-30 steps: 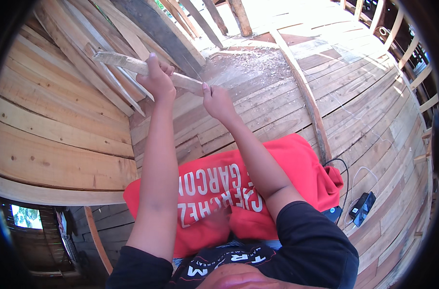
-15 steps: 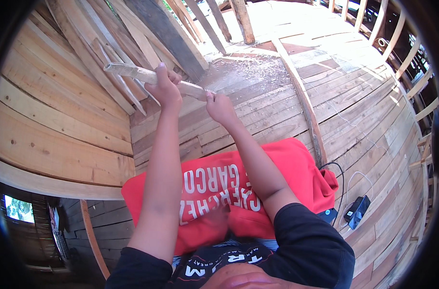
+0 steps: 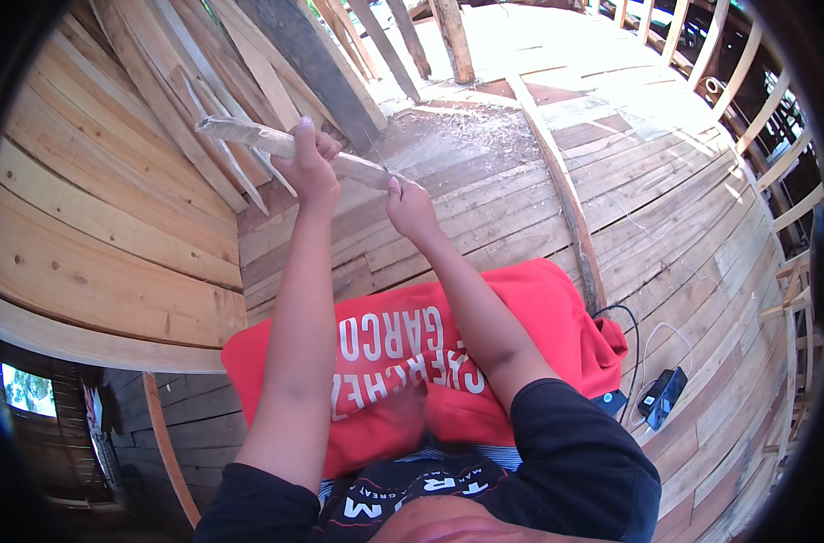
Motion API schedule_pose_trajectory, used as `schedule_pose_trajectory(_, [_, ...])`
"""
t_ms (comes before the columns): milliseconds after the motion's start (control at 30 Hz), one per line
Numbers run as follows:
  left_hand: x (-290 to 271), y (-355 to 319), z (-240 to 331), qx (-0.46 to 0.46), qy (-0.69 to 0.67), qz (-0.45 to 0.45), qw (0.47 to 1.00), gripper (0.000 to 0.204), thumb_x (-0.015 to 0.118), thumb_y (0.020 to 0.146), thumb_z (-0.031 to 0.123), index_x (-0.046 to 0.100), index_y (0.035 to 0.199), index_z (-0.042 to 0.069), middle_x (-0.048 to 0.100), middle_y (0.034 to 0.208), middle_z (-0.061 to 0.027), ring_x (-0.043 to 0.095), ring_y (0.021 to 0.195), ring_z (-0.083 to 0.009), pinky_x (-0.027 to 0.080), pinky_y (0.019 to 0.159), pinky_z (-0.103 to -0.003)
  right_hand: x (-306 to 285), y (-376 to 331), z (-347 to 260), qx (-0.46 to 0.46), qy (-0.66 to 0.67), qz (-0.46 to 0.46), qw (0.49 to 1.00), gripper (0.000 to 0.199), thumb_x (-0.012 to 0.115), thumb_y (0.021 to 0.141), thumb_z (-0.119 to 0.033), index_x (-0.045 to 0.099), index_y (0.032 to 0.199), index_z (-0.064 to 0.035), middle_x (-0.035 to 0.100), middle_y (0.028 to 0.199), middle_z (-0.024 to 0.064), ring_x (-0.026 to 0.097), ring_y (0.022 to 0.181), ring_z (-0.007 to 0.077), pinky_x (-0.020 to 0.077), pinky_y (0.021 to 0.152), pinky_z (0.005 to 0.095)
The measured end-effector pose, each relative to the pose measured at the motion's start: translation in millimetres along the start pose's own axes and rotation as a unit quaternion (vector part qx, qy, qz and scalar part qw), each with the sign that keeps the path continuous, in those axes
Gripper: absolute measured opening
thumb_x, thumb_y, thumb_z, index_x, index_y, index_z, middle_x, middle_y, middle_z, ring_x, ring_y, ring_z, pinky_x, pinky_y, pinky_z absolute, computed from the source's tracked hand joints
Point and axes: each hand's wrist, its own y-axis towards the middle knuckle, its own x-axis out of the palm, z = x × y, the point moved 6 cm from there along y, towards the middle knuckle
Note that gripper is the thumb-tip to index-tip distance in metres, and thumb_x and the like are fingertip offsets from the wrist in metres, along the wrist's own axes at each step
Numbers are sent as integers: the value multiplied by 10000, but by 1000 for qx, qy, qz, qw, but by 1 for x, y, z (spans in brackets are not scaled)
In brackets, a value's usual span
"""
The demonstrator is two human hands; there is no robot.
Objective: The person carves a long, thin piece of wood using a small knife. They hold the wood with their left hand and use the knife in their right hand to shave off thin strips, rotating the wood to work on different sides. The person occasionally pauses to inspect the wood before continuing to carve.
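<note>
Pale wood stick (image 3: 249, 134), upper centre-left of frame, held aloft on a slant. Left hand (image 3: 310, 163) closed around it near mid-length; right hand (image 3: 410, 208) closed at its lower right end, on the stick as far as the view shows. Fingers of both narrow, curled in

Thin dark sliver (image 3: 377, 150) just above the right hand: blade or wire, too fine to tell; cannot tell if held

State of work: stick in one piece, faces bare and pale, edges uneven, upper left end blunt. Looks roughly worked, in my judgement; how much shaping is left cannot be read from here

Outward: leaning wood strips (image 3: 217, 100) behind the stick's upper left end, dark timber (image 3: 317, 68) beyond the left hand. These crowd that side, I judge; touching or apart, cannot tell

Wood shavings (image 3: 484, 129) scattered on the plank floor (image 3: 511, 217), upper centre; source not shown. Long narrow batten (image 3: 557, 163) lies across the planks, right of the hands

Red cloth (image 3: 557, 308) over the lap, lower centre, below the stick. Dark device (image 3: 662, 398) with cables, lower right, well apart from the hands
</note>
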Motion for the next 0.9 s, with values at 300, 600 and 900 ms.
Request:
schedule_pose_trajectory(300, [15,2,-1,-3,12,8,1000,441,549,934,122,286,581,139,322,503,24,274,437,-93,271,447,-295,3,8,98,133,-128,-64,981,519,409,1021,-352,661,889,81,652,878,325,633,893,493,479,815,548])
schedule_pose_trajectory(600, [25,4,-6,-6,16,-24,1000,375,570,940,128,338,646,127,341,503,27,304,439,-82,284,438,-278,5,9,103,204,-26,-10,978,540,391,1024,-357,671,916,91,648,908,341,634,933,485,480,822,529])
schedule_pose_trajectory(900, [43,-2,-7,14,107,57,993,418,583,955,177,462,567,80,451,501,16,425,453,-83,352,459,-272,29,6,97,198,45,-9,979,507,377,1036,-353,629,933,75,641,824,299,622,807,472,470,729,517])
